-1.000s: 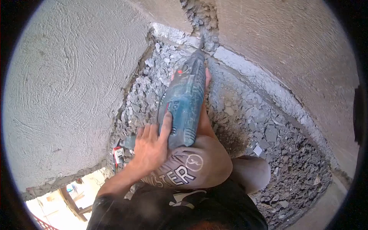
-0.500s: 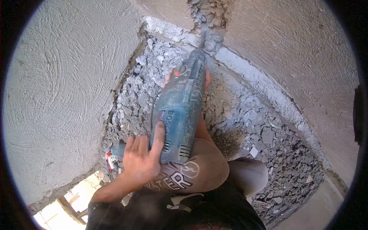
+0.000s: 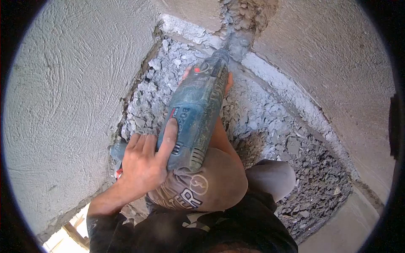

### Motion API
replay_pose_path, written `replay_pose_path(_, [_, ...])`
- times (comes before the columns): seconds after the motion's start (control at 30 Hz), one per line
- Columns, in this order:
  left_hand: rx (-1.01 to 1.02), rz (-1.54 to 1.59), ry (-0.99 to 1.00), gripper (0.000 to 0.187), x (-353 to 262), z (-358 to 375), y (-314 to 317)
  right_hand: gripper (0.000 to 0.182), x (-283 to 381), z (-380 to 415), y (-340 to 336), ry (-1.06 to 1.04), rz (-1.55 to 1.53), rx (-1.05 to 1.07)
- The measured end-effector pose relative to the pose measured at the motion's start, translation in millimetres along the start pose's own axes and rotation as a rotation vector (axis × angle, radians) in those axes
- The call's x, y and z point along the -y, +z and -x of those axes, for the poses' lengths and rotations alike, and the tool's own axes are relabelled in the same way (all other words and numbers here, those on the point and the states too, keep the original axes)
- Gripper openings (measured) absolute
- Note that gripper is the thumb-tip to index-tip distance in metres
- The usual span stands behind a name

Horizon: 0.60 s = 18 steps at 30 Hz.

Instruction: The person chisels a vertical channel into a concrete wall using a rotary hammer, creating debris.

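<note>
A dusty blue rotary hammer (image 3: 196, 114) points up and away from me, its chisel bit (image 3: 230, 40) sunk in a broken channel (image 3: 249, 12) cut through the plastered wall. My left hand (image 3: 141, 164) is closed around the rear grip, with the index finger lying along the housing. My right hand (image 3: 228, 82) cups the front of the tool from below; only its fingertips show on either side. My right forearm runs under the body of the tool, which rests over my bent knee (image 3: 198, 189) in printed trousers.
Grey concrete rubble (image 3: 274, 122) covers the floor of the corner. Rough plastered walls stand to the left (image 3: 63, 92) and right (image 3: 337, 63). A pale ledge (image 3: 291, 90) runs along the right wall's base. A bright opening (image 3: 67, 236) shows at lower left.
The hammer's rear end and my left hand have shifted left and up in the view, and the tool now lies at a flatter slant. The bit stays in the channel.
</note>
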<state>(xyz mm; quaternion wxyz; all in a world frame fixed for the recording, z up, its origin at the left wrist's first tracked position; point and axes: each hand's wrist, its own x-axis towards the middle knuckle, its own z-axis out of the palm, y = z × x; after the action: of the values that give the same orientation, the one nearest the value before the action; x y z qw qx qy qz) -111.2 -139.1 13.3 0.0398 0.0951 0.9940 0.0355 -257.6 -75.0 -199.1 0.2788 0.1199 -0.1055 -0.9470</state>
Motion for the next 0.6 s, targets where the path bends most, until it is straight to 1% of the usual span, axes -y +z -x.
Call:
replay_pose_path(0.1, [0.024,-0.014,0.011,0.077,11,3,0,0.08,-4,-3,-4,-0.008,0.071,-0.053])
replay_pose_path(0.17, [0.11,0.051,-0.063,0.103,20,5,-3,0.075,-11,-9,-13,-0.114,0.137,0.01])
replay_pose_path(0.2, [0.108,0.051,-0.063,0.103,27,6,-2,0.073,-14,-10,-11,-0.15,0.158,0.032])
replay_pose_path(0.23, [0.083,0.085,-0.086,0.105,34,9,2,0.067,-14,-8,-7,-0.071,0.133,0.023])
replay_pose_path(0.3, [0.052,0.149,-0.143,0.111,50,18,15,0.062,-20,-6,-4,0.006,0.108,0.018])
replay_pose_path(0.33, [0.047,0.147,-0.14,0.111,54,22,20,0.073,-24,-7,-5,-0.062,0.227,-0.027])
replay_pose_path(0.4, [0.036,0.156,-0.134,0.111,61,26,28,0.085,-25,-13,-10,-0.139,0.352,-0.064])
replay_pose_path(0.43, [0.027,0.162,-0.126,0.111,61,25,31,0.083,-23,-13,-11,-0.178,0.411,-0.124])
replay_pose_path(0.5, [-0.029,0.184,-0.094,0.103,60,26,36,0.081,-18,-12,-13,-0.218,0.477,-0.183])
replay_pose_path(0.53, [-0.038,0.187,-0.091,0.103,62,29,42,0.077,-11,-8,-13,-0.139,0.43,-0.202])
replay_pose_path(0.6, [-0.086,0.282,-0.138,0.099,69,36,55,0.074,-5,-1,3,-0.067,0.383,-0.201])
